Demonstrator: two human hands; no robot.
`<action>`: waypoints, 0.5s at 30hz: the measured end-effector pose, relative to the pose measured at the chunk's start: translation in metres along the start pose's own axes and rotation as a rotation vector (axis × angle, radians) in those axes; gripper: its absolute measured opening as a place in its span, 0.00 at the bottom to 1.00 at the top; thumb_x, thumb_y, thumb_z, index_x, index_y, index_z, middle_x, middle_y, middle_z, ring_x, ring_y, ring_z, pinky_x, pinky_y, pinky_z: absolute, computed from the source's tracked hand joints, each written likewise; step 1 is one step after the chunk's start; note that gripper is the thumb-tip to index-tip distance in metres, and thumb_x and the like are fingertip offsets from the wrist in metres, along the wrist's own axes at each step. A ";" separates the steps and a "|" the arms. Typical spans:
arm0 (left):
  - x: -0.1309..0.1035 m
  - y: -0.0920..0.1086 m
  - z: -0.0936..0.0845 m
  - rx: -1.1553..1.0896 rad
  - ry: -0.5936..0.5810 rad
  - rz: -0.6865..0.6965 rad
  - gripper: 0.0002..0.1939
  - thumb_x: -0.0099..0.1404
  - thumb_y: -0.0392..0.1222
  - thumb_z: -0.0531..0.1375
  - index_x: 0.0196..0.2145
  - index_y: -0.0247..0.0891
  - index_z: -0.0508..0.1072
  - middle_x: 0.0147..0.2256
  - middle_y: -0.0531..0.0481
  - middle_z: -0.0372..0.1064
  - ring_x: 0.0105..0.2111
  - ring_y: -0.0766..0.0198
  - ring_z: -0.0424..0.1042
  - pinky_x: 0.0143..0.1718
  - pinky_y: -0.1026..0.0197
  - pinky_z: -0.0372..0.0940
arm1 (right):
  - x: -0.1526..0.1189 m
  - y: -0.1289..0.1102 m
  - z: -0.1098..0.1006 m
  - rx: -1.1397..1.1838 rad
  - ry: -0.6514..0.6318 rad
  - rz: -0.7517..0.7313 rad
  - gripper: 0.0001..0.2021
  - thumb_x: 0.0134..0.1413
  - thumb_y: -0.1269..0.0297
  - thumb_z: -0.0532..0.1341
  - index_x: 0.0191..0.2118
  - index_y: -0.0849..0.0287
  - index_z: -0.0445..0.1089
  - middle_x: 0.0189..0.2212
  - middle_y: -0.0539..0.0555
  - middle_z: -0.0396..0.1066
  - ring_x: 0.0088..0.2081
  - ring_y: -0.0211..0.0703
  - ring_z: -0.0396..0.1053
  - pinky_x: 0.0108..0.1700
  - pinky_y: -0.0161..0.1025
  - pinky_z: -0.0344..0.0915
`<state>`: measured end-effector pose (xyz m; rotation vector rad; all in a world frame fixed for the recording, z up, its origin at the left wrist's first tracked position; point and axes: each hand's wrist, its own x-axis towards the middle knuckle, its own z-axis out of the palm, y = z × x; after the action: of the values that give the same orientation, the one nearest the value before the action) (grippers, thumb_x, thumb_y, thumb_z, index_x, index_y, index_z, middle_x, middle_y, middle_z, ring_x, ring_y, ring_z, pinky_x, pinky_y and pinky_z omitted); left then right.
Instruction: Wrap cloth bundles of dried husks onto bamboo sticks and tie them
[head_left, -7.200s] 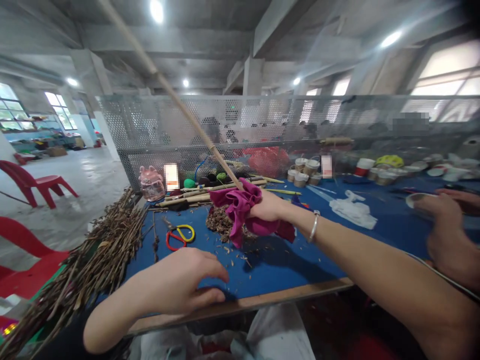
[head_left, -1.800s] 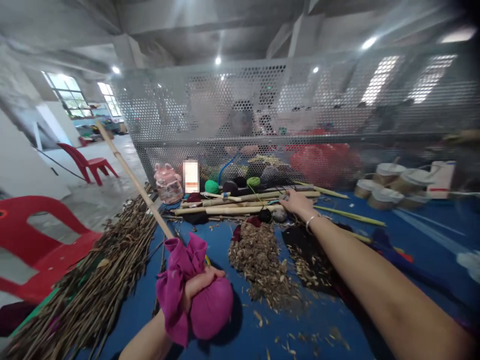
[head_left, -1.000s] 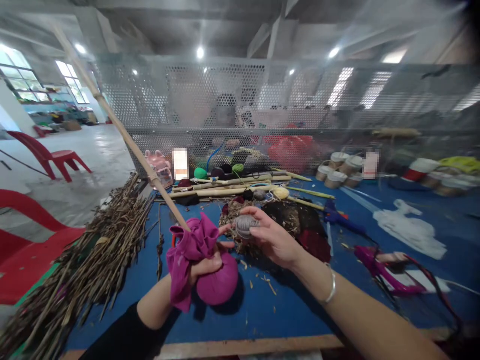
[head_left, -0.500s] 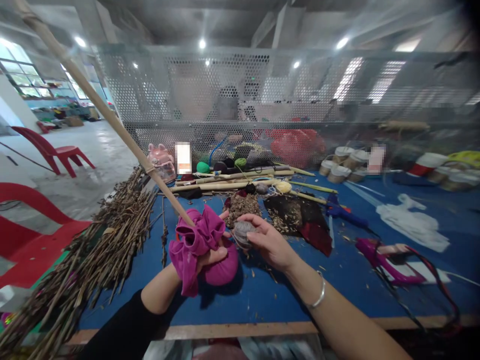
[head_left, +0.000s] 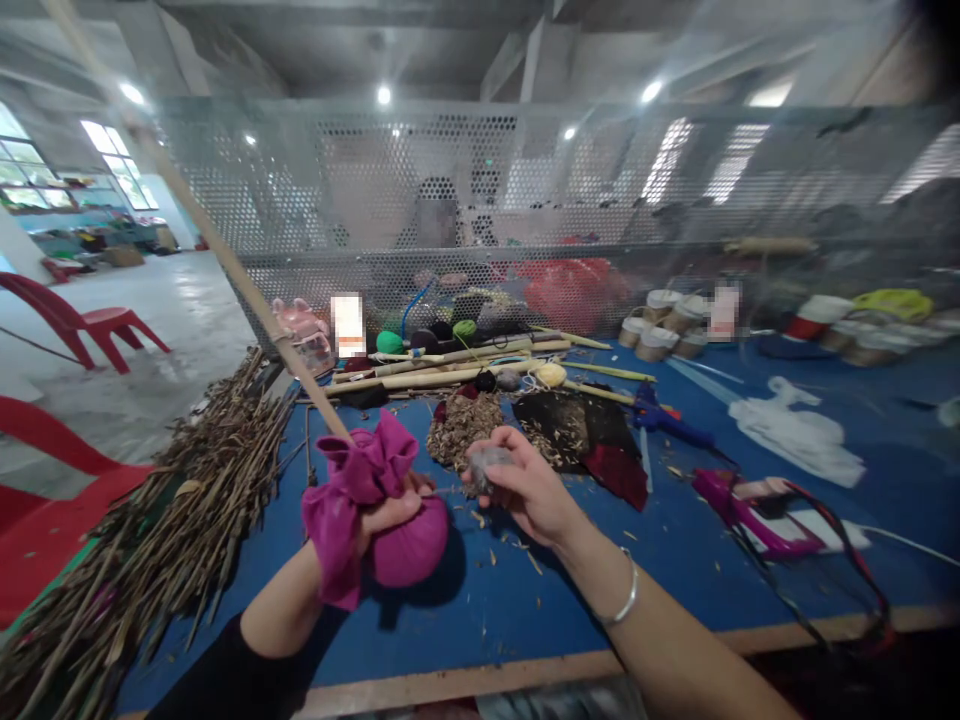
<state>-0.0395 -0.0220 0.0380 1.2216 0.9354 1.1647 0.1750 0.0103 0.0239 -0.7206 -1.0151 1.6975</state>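
Observation:
My left hand (head_left: 391, 511) is closed around the gathered neck of a magenta cloth bundle (head_left: 411, 548). Its lower part bulges round below the fingers, and loose cloth ruffles stick out above. A long bamboo stick (head_left: 225, 258) slants out of the ruffles toward the upper left; its lower end is hidden in the cloth. In the fingers of my right hand (head_left: 541, 490) is a small ball of grey yarn (head_left: 487, 464), a little right of the bundle. A strand of yarn (head_left: 450, 490) stretches between the ball and the bundle's neck.
Dry plant stalks (head_left: 202, 480) cover the table's left side. Chopped plant bits (head_left: 466, 425) and dark cloth (head_left: 555, 425) lie beyond my hands, before bamboo sticks (head_left: 442, 372). A blue glue gun (head_left: 671, 420), a magenta iron (head_left: 772, 515) and a white plastic bag (head_left: 799, 430) are rightward.
The view has shifted a little. The bundle in my left hand and the ball in my right have moved farther apart, and the yarn strand between them now shows.

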 end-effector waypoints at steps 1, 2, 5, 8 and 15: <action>-0.002 0.004 -0.003 -0.056 0.002 0.022 0.08 0.52 0.45 0.65 0.27 0.38 0.76 0.31 0.46 0.74 0.39 0.50 0.73 0.46 0.49 0.66 | 0.002 -0.004 -0.003 0.048 0.065 0.004 0.19 0.39 0.69 0.67 0.34 0.54 0.55 0.35 0.48 0.71 0.34 0.42 0.74 0.23 0.31 0.67; -0.004 0.007 -0.006 -0.098 -0.008 0.045 0.08 0.53 0.45 0.65 0.28 0.38 0.76 0.32 0.46 0.74 0.40 0.50 0.73 0.48 0.49 0.66 | 0.003 -0.009 -0.007 0.089 0.114 0.018 0.18 0.40 0.69 0.65 0.34 0.54 0.54 0.35 0.49 0.72 0.34 0.42 0.74 0.24 0.30 0.67; -0.005 0.015 -0.014 -0.161 0.036 0.083 0.07 0.55 0.43 0.63 0.28 0.36 0.76 0.33 0.46 0.75 0.40 0.52 0.73 0.48 0.50 0.66 | 0.003 -0.022 -0.018 0.147 0.121 0.146 0.13 0.46 0.66 0.60 0.38 0.54 0.57 0.36 0.53 0.74 0.35 0.42 0.75 0.24 0.31 0.68; -0.001 0.018 -0.017 -0.150 0.091 0.074 0.08 0.51 0.44 0.65 0.26 0.36 0.76 0.31 0.47 0.75 0.35 0.55 0.74 0.43 0.54 0.68 | -0.004 -0.034 -0.030 0.078 0.003 0.274 0.13 0.46 0.67 0.59 0.40 0.56 0.61 0.39 0.56 0.74 0.38 0.44 0.74 0.26 0.32 0.69; 0.008 0.019 -0.032 -0.147 0.263 -0.005 0.15 0.48 0.49 0.67 0.29 0.34 0.80 0.30 0.45 0.76 0.31 0.58 0.74 0.33 0.62 0.69 | -0.042 -0.069 -0.072 -0.310 -0.263 0.298 0.10 0.40 0.68 0.64 0.34 0.61 0.68 0.37 0.58 0.72 0.27 0.36 0.69 0.16 0.24 0.54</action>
<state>-0.0721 -0.0085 0.0532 0.9625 1.0259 1.3887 0.2789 0.0028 0.0505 -0.8989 -1.4330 1.9498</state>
